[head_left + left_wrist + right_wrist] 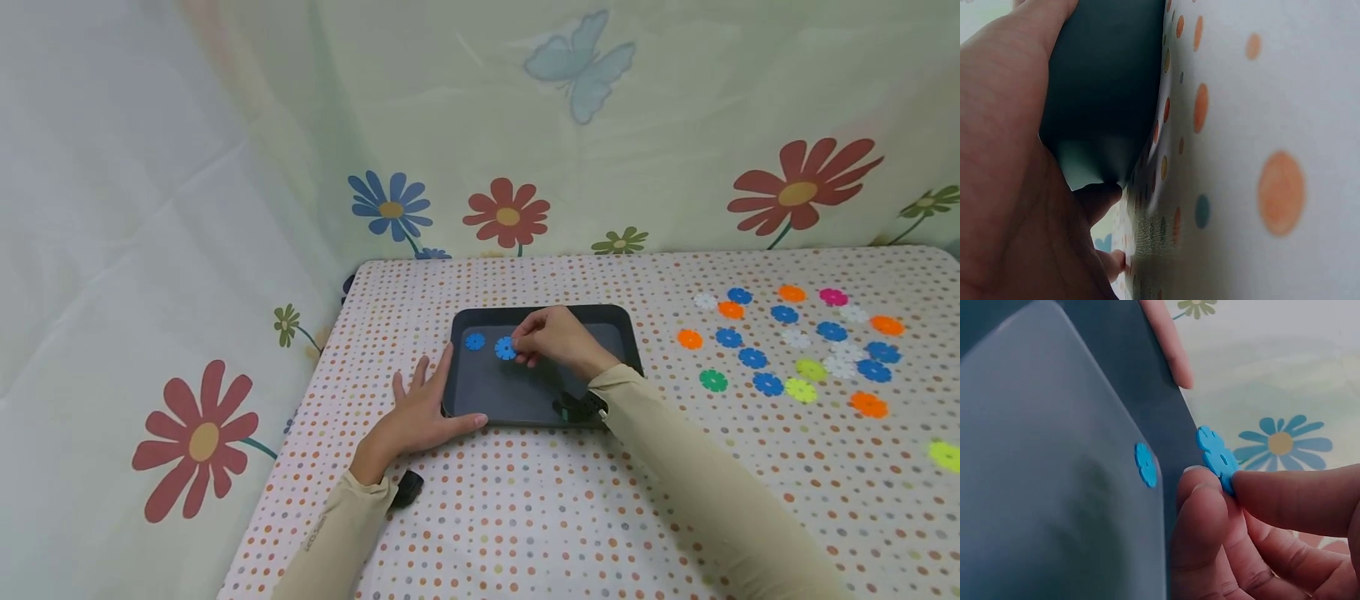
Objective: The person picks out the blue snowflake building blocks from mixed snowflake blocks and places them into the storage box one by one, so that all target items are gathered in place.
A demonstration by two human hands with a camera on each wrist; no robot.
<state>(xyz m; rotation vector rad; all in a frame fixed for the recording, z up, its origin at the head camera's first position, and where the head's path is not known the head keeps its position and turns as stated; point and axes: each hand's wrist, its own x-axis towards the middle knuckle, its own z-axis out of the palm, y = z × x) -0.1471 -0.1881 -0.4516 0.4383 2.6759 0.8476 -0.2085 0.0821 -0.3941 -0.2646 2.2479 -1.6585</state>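
A person's right hand (555, 333) pinches a blue plastic flower (505, 347) by its rim, likely to leave its face clear, over a dark tray (480, 392), toward the far edge. A second blue flower (475, 342) lies in the tray's far left corner. The left hand (416, 421), fingers spread apart, frames the near left corner, seemingly steadying the tray. Loose colored flowers (768, 384) lie toward the table's (540, 517) right edge.

No text, brand, number or sign can be read in any view. At seven o'clock in the head view, a short row of small dark marks (314, 532) resembling lettering runs along the left sleeve (341, 537), too tiny and blurred to make out.
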